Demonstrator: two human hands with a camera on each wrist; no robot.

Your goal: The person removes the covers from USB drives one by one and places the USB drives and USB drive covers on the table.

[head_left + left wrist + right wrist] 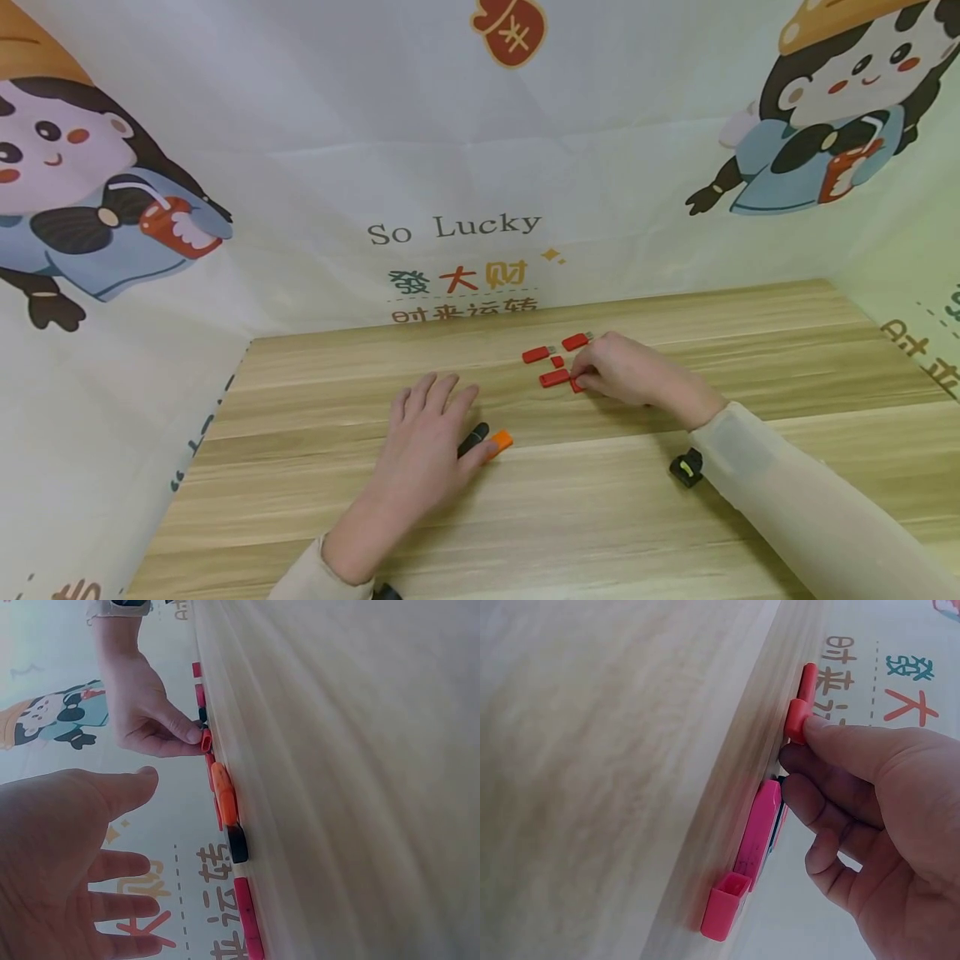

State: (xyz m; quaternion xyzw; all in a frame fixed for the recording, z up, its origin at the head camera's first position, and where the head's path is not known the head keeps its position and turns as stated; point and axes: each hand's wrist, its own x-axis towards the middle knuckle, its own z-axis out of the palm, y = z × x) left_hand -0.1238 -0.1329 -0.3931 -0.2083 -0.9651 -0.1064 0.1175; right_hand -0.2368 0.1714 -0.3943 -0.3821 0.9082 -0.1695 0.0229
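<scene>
Left hand [427, 450] lies flat and relaxed on the wooden table [600, 517], fingertips by an orange-and-black stick [486, 439]. Beyond it, right hand [622, 371] pinches a small red cap [796, 720] among the red USB sticks [555, 377] — light, rigid, slick plastic, best nipped by its sides

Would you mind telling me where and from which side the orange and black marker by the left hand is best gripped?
Probably the marker by its black barrel, pinched across its long sides from above: it lies flat on the table beside the left hand's fingertips, orange cap pointing right.
</scene>
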